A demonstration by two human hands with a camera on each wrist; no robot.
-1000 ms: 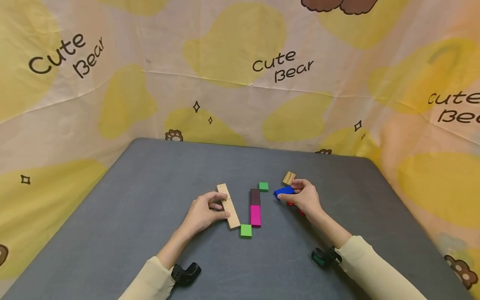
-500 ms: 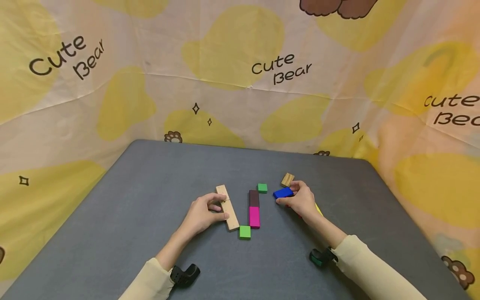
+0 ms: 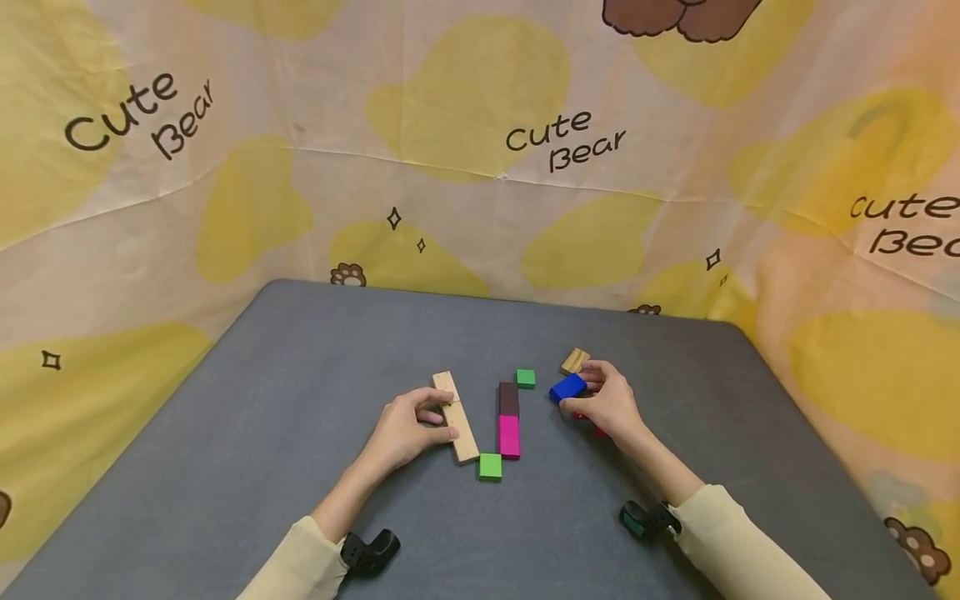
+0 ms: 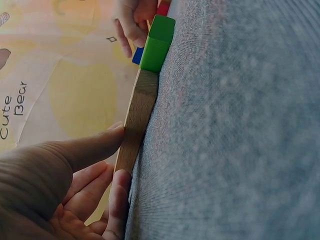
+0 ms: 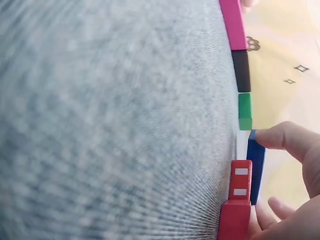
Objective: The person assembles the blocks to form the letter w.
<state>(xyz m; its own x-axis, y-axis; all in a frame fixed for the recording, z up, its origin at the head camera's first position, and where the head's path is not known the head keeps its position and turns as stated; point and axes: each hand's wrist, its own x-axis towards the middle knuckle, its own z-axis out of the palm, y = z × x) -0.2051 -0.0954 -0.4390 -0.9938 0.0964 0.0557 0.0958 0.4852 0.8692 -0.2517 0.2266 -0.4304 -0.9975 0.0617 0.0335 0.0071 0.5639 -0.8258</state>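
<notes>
Two light wooden blocks [image 3: 464, 435] lie end to end on the table. My left hand [image 3: 405, 429] rests at their left side, thumb and index fingertip touching them. A blue block [image 3: 567, 387] is pinched lengthwise between the thumb and fingers of my right hand [image 3: 611, 402]. Below it are a red block with white marks [image 5: 240, 180] and a plain red block [image 5: 235, 220]; in the head view my right hand mostly hides them. A light green block [image 3: 491, 467] sits by the near end of the wooden pair.
A magenta block [image 3: 509, 437] and a dark brown block [image 3: 508, 399] form a line in the middle. Beside its far end is a green block [image 3: 526, 379]. A striped wooden block [image 3: 575, 360] lies just beyond my right hand. Behind the grey table [image 3: 300, 358] hangs a printed cloth [image 3: 450, 100].
My right hand has shifted and turned the blue block slightly, its right end now pointing farther away. The yellow edge seen beside that hand half a second ago is hidden. My left hand stays put.
</notes>
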